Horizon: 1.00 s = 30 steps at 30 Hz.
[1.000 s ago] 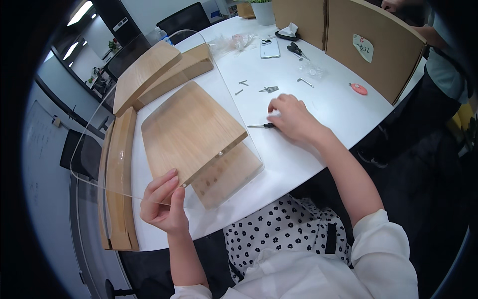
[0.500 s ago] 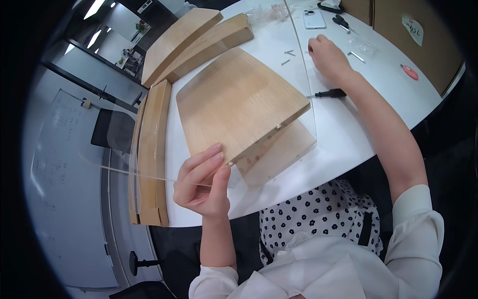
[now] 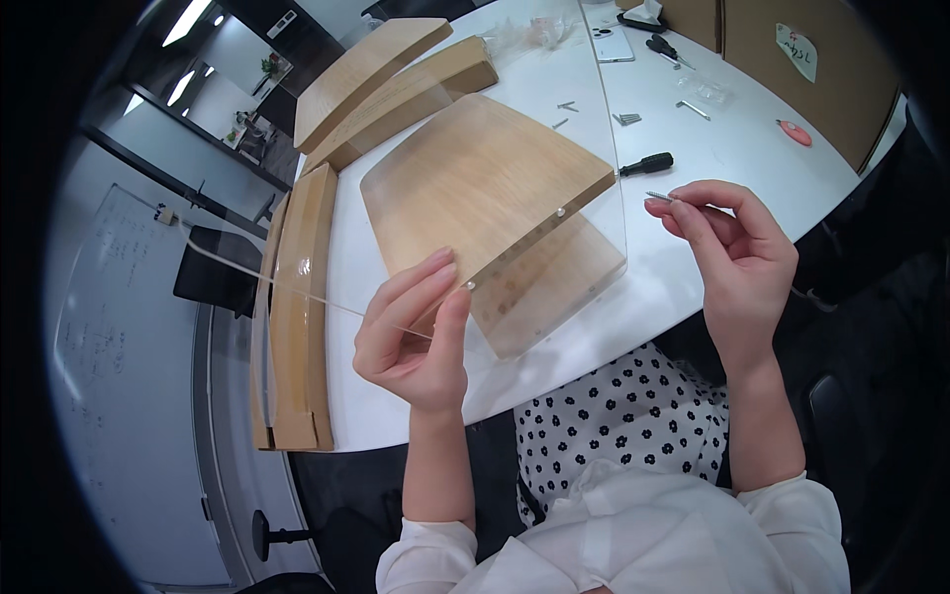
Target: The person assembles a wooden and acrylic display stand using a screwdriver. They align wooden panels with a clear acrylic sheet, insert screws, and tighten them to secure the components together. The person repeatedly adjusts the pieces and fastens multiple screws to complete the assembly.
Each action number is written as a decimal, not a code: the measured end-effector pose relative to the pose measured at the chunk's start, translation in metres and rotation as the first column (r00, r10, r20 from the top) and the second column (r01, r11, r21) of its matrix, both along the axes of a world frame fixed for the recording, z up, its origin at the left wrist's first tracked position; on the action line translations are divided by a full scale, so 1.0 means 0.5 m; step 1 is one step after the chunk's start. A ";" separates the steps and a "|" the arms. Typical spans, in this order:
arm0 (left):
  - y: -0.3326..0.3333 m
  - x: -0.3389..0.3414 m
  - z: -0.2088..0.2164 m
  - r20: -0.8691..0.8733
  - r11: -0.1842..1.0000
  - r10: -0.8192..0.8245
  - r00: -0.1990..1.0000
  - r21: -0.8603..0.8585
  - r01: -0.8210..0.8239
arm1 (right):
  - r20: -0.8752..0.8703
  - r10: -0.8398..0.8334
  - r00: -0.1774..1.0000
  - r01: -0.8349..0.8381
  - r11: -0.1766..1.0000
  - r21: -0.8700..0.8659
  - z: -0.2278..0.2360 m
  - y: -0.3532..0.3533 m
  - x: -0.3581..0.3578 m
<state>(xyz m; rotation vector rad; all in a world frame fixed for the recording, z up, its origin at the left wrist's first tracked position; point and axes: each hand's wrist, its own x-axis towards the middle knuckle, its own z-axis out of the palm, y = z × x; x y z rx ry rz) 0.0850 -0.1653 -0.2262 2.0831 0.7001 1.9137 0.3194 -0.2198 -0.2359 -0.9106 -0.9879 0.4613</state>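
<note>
My left hand (image 3: pixel 416 332) pinches the near left corner of a light wooden board (image 3: pixel 485 178), its thumb at the board's edge. Two small pale round fittings sit along that edge, one a pale stud (image 3: pixel 561 212). A clear plastic sheet (image 3: pixel 622 223) meets the board; how they join is hard to make out. Below the edge, a fainter board shape shows in the sheet, perhaps a reflection. My right hand (image 3: pixel 742 257) is raised off the board's right side, thumb and fingers closed on a small metal screw (image 3: pixel 658 196).
A black-handled screwdriver (image 3: pixel 648 165) lies right of the board. Beyond it are loose screws (image 3: pixel 627 119), a metal piece (image 3: pixel 694 110), scissors (image 3: pixel 665 48), a phone (image 3: pixel 612 45) and a red cutter (image 3: pixel 794 133). Cardboard boxes (image 3: pixel 305 317) and another wooden board (image 3: pixel 371 84) line the left.
My right hand has come back from the screws toward me and now shows a screw in its fingertips. My left hand and the board have shifted slightly upward.
</note>
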 end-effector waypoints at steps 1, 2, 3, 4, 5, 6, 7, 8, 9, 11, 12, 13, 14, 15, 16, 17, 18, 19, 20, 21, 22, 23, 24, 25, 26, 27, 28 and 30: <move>0.003 0.000 0.000 -0.004 1.000 -0.002 1.000 0.003 0.002 | -0.059 0.011 0.998 -0.011 1.000 -0.003 -0.001 0.001 -0.002; 0.004 0.000 0.002 -0.001 1.000 -0.008 1.000 0.006 0.008 | -0.118 0.023 0.993 -0.024 1.000 -0.005 0.000 0.001 -0.004; 0.003 -0.003 0.001 0.001 1.000 -0.012 1.000 0.004 0.012 | -0.152 0.044 0.987 -0.046 0.999 -0.012 0.003 -0.004 -0.009; 0.003 -0.006 0.001 0.002 1.000 -0.016 1.000 0.001 0.016 | -0.185 0.064 0.981 -0.069 0.997 -0.019 0.007 -0.011 -0.016; 0.004 -0.008 0.000 0.001 1.000 -0.011 1.000 0.007 0.011 | -0.218 0.085 0.972 -0.092 0.995 -0.025 0.010 -0.018 -0.024; 0.004 -0.008 -0.001 -0.002 1.000 -0.007 1.000 0.010 0.007 | -0.157 0.069 0.985 -0.072 0.997 -0.015 0.009 -0.025 -0.034; 0.005 -0.008 0.000 -0.004 1.000 -0.004 1.000 0.013 0.004 | -0.096 0.052 0.994 -0.053 0.999 -0.004 0.007 -0.031 -0.047; 0.004 -0.008 0.003 -0.009 1.000 -0.001 1.000 0.015 0.001 | -0.035 0.034 0.999 -0.034 0.999 0.008 0.006 -0.034 -0.059; 0.003 -0.006 0.004 -0.015 1.000 0.003 1.000 0.016 -0.002 | 0.054 -0.024 0.998 0.022 0.999 0.041 0.004 -0.032 -0.073; 0.002 -0.003 0.005 -0.019 1.000 0.000 1.000 0.014 0.000 | 0.190 -0.086 0.978 0.062 0.990 0.128 -0.004 -0.024 -0.093; 0.002 -0.002 0.005 -0.016 1.000 -0.006 1.000 0.010 0.006 | 0.216 -0.093 0.972 0.061 0.987 0.149 -0.003 -0.026 -0.104; 0.002 -0.002 0.005 -0.013 1.000 -0.012 1.000 0.007 0.012 | 0.251 -0.074 0.965 0.034 0.986 0.163 -0.004 -0.027 -0.109; 0.003 -0.002 0.007 -0.026 1.000 -0.011 1.000 0.018 0.012 | 0.275 -0.092 0.957 0.045 0.984 0.173 -0.001 -0.029 -0.117; 0.003 -0.003 0.008 -0.038 1.000 -0.007 0.999 0.029 0.008 | 0.346 -0.125 0.930 0.057 0.978 0.201 0.002 -0.033 -0.122; 0.003 -0.004 0.010 -0.050 0.999 -0.003 0.999 0.041 0.005 | 0.414 -0.160 0.896 0.066 0.971 0.231 0.005 -0.037 -0.127; 0.002 -0.005 0.010 -0.047 0.999 -0.002 0.999 0.039 0.004 | 0.434 -0.178 0.883 0.067 0.963 0.259 0.010 -0.039 -0.134; 0.002 -0.006 0.010 -0.044 0.999 -0.004 0.999 0.037 0.006 | 0.455 -0.200 0.868 0.069 0.955 0.287 0.016 -0.042 -0.143; 0.001 -0.007 0.010 -0.041 0.999 -0.006 0.999 0.034 0.007 | 0.474 -0.221 0.852 0.070 0.946 0.315 0.020 -0.042 -0.150; 0.001 -0.008 0.009 -0.041 0.999 -0.003 0.999 0.036 0.004 | 0.472 -0.230 0.851 0.066 0.939 0.338 0.020 -0.039 -0.158; 0.002 -0.008 0.008 -0.040 0.999 -0.003 0.999 0.037 0.005 | 0.472 -0.243 0.847 0.065 0.930 0.362 0.018 -0.034 -0.163; 0.002 -0.007 0.008 -0.039 0.999 -0.003 0.999 0.038 0.005 | 0.472 -0.255 0.844 0.063 0.921 0.385 0.016 -0.030 -0.168; 0.003 -0.006 0.007 -0.017 0.999 -0.007 1.000 0.034 0.007 | 0.471 -0.267 0.841 0.069 0.916 0.396 0.015 -0.026 -0.171; 0.003 -0.006 0.006 0.006 1.000 -0.007 1.000 0.029 0.007 | 0.471 -0.277 0.838 0.072 0.910 0.408 0.015 -0.022 -0.175; 0.003 -0.006 0.006 0.029 1.000 -0.008 1.000 0.025 0.007 | 0.470 -0.287 0.835 0.075 0.904 0.421 0.016 -0.019 -0.178; 0.003 -0.006 0.007 0.026 0.999 -0.017 1.000 0.027 0.017 | 0.472 -0.291 0.832 0.077 0.904 0.421 0.018 -0.018 -0.179; 0.004 -0.007 0.007 0.025 0.999 -0.027 0.999 0.029 0.026 | 0.476 -0.294 0.829 0.078 0.903 0.422 0.020 -0.017 -0.180; 0.005 -0.008 0.007 0.024 0.999 -0.036 0.999 0.031 0.035 | 0.480 -0.298 0.825 0.079 0.902 0.424 0.022 -0.016 -0.181; 0.005 -0.009 0.010 0.000 0.998 -0.030 1.000 0.052 0.030 | 0.477 -0.306 0.824 0.088 0.901 0.426 0.022 -0.015 -0.182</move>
